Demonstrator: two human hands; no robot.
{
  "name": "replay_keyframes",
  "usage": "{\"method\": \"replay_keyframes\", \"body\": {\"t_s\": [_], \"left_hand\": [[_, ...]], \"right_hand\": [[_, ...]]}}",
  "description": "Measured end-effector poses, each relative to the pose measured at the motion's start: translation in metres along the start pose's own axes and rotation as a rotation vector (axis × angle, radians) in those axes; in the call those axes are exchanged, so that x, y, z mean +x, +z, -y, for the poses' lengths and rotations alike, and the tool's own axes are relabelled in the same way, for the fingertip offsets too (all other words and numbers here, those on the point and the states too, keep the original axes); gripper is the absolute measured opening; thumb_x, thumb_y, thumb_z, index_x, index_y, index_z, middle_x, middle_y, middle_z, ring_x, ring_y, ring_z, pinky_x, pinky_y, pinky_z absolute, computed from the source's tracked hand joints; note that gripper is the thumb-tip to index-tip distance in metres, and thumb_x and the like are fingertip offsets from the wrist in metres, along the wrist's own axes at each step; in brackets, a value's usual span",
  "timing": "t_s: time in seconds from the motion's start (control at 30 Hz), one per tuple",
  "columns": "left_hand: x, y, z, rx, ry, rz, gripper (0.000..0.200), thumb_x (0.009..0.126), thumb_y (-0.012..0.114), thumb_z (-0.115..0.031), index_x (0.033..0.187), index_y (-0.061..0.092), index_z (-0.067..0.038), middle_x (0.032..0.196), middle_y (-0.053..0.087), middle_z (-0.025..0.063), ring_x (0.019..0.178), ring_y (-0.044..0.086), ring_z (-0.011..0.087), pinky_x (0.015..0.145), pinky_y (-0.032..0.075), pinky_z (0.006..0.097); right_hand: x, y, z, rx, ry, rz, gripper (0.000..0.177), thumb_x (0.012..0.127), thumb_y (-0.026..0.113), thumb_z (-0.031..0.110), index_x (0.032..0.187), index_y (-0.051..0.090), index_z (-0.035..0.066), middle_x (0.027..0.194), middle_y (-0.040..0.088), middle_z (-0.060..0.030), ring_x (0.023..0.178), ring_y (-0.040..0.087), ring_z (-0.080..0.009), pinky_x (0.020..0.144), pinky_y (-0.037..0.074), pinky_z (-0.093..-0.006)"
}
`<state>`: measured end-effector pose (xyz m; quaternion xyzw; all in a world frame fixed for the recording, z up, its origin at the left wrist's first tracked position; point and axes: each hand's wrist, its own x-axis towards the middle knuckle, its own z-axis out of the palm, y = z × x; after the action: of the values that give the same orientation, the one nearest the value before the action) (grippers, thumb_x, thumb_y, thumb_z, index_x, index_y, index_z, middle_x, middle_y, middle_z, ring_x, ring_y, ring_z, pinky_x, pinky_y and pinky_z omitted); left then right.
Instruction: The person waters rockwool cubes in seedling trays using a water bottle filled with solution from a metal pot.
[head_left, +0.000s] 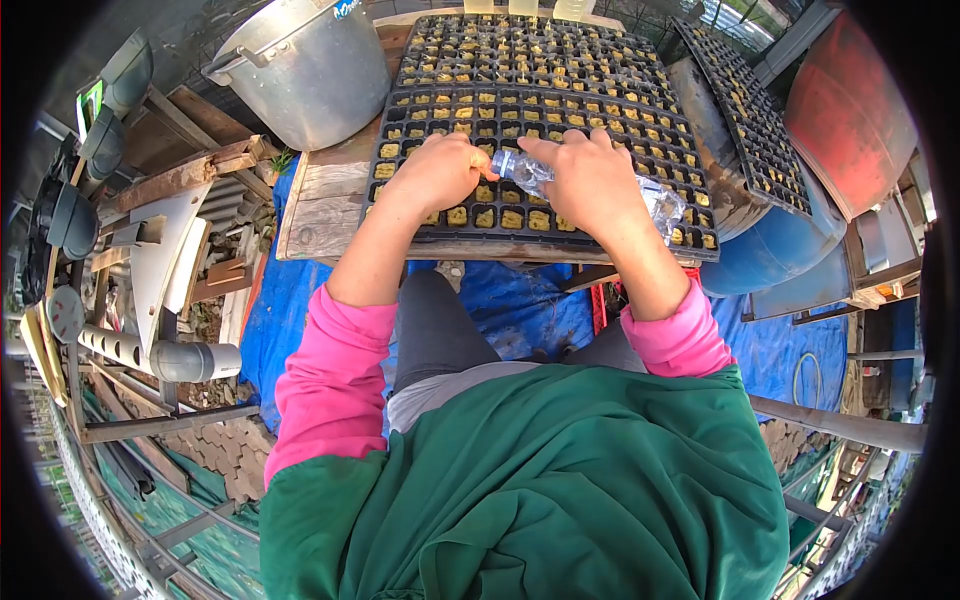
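A clear plastic bottle (532, 174) lies tilted above a black seedling tray (545, 238), its neck pointing left and its base down to the right. My right hand (592, 182) is wrapped over the bottle's body, with the index finger stretched toward the neck. The closed fingers of my left hand (442, 175) meet the neck end; whether a cap is between them is hard to see. Yellowish sponge-like cubes fill many of the tray's cells, under and around both hands. A second seedling tray (530, 50) with similar cubes sits directly behind.
Both trays rest on a wooden table (322, 205). A large metal pot (305, 80) stands on its left. To the right, another seedling tray (748, 115) leans by a blue barrel (775, 250) and a red barrel (850, 110). Blue tarp (500, 305) covers the ground below.
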<state>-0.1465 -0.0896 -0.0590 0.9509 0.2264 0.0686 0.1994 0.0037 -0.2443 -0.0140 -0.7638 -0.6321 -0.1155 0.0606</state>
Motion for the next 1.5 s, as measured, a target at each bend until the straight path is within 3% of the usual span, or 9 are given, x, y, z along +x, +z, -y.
{"method": "replay_keyframes", "body": {"t_s": [0.1,0.17,0.37,0.47,0.57,0.8,0.87,1.17,1.5], "left_hand": [[-0.003,-0.003,-0.002,0.013,-0.019,0.013,0.027,0.089,0.055,-0.013,0.101,0.078,-0.022,0.108,0.064,0.0138,0.104,0.058,0.0353,0.096,0.047,0.0416],[-0.004,-0.003,-0.001,0.021,-0.028,0.017,0.027,0.089,0.055,-0.013,0.101,0.078,-0.022,0.108,0.064,0.0137,0.105,0.058,0.0352,0.097,0.046,0.0415],[-0.01,-0.006,0.001,0.003,-0.093,-0.019,0.02,0.087,0.06,-0.012,0.097,0.076,-0.017,0.101,0.064,0.0108,0.106,0.058,0.0323,0.093,0.046,0.0402],[-0.011,-0.006,0.004,0.013,-0.101,-0.019,0.019,0.087,0.061,-0.013,0.096,0.076,-0.017,0.101,0.063,0.0103,0.106,0.058,0.0323,0.093,0.046,0.0399],[-0.013,-0.006,0.006,0.018,-0.12,-0.022,0.018,0.087,0.061,-0.013,0.095,0.076,-0.016,0.101,0.063,0.01,0.106,0.058,0.0314,0.093,0.046,0.0396],[-0.018,-0.008,0.016,0.02,-0.09,-0.055,0.017,0.085,0.063,-0.012,0.096,0.076,-0.013,0.101,0.065,0.0106,0.103,0.06,0.0314,0.092,0.047,0.04],[-0.02,-0.008,0.019,0.02,-0.081,-0.059,0.017,0.085,0.063,-0.012,0.096,0.076,-0.013,0.101,0.066,0.0112,0.102,0.061,0.0318,0.091,0.048,0.0402],[-0.026,-0.016,0.024,-0.025,-0.144,-0.013,0.026,0.083,0.058,-0.011,0.099,0.077,-0.018,0.107,0.068,0.0133,0.106,0.059,0.0341,0.096,0.047,0.0428],[-0.037,-0.021,0.034,0.005,-0.121,-0.07,0.018,0.084,0.063,-0.01,0.098,0.075,-0.01,0.102,0.065,0.0148,0.099,0.062,0.0343,0.089,0.049,0.0411]], "right_hand": [[0.002,0.001,0.003,-0.001,0.007,0.006,0.041,0.086,0.058,0.015,0.124,0.068,0.027,0.104,0.067,-0.0103,0.101,0.061,-0.0327,0.085,0.051,-0.0512],[0.005,0.001,0.004,-0.003,0.025,0.085,0.054,0.079,0.073,0.021,0.131,0.062,0.028,0.109,0.066,-0.0106,0.104,0.06,-0.0345,0.087,0.051,-0.0512],[0.006,0.002,0.008,0.019,0.014,0.039,0.051,0.078,0.074,0.021,0.127,0.065,0.027,0.105,0.067,-0.011,0.102,0.061,-0.0343,0.085,0.052,-0.0502],[0.006,0.004,0.01,0.049,0.009,0.021,0.039,0.087,0.057,0.016,0.123,0.068,0.028,0.102,0.068,-0.0087,0.1,0.062,-0.0316,0.084,0.05,-0.0523],[0.008,0.005,0.012,0.037,0.008,0.029,0.05,0.078,0.073,0.02,0.127,0.066,0.027,0.103,0.068,-0.0109,0.1,0.062,-0.0346,0.084,0.052,-0.0494],[0.011,0.004,0.021,0.023,0.001,0.059,0.05,0.079,0.072,0.019,0.127,0.065,0.028,0.104,0.068,-0.0112,0.102,0.062,-0.0343,0.085,0.052,-0.0495],[0.011,0.006,0.022,0.027,-0.021,0.034,0.041,0.087,0.059,0.015,0.125,0.067,0.029,0.106,0.067,-0.0099,0.103,0.06,-0.0319,0.085,0.05,-0.0517],[0.017,0.006,0.029,0.058,-0.048,0.05,0.041,0.087,0.06,0.015,0.125,0.067,0.028,0.107,0.067,-0.0095,0.104,0.06,-0.0319,0.086,0.049,-0.0522],[0.024,0.009,0.04,0.079,-0.059,0.062,0.042,0.086,0.059,0.013,0.124,0.067,0.028,0.108,0.067,-0.0102,0.105,0.06,-0.0324,0.087,0.049,-0.0513]]}}
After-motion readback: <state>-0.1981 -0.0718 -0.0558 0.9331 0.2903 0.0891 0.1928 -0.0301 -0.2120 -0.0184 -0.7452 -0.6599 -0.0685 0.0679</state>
